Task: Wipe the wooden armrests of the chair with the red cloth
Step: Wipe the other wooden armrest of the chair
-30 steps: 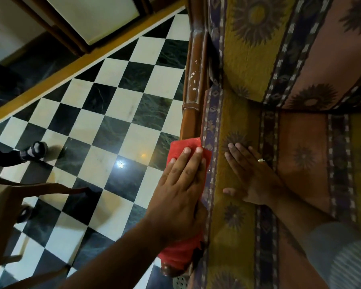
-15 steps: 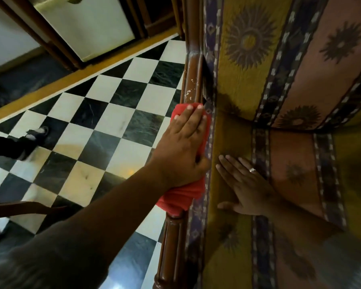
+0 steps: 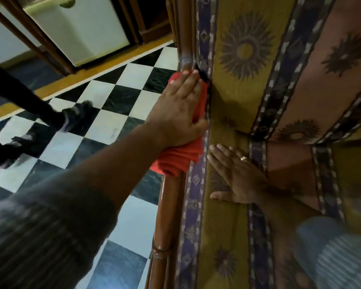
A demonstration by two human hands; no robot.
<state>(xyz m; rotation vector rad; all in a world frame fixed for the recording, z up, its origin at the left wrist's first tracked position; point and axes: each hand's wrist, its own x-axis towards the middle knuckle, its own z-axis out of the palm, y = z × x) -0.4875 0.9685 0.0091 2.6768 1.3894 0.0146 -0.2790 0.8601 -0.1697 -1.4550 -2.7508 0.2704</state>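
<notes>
A dark polished wooden armrest (image 3: 171,207) runs from the bottom centre up to the chair back. The red cloth (image 3: 178,158) is draped over it near its far end. My left hand (image 3: 178,111) lies flat on the cloth and presses it onto the wood, fingertips close to the backrest. My right hand (image 3: 234,175) rests palm down, fingers spread, on the patterned seat cushion (image 3: 223,236) just right of the armrest. It wears a ring and holds nothing.
The upholstered backrest (image 3: 279,65) rises at the upper right. Left of the chair is a black and white checkered floor (image 3: 117,113). Another person's dark shoes (image 3: 75,117) stand on it at the left. A white cabinet (image 3: 79,28) is at the top.
My left hand has slid the red cloth along the armrest away from me, toward the backrest. My right hand stayed on the cushion. The other person's feet stepped closer.
</notes>
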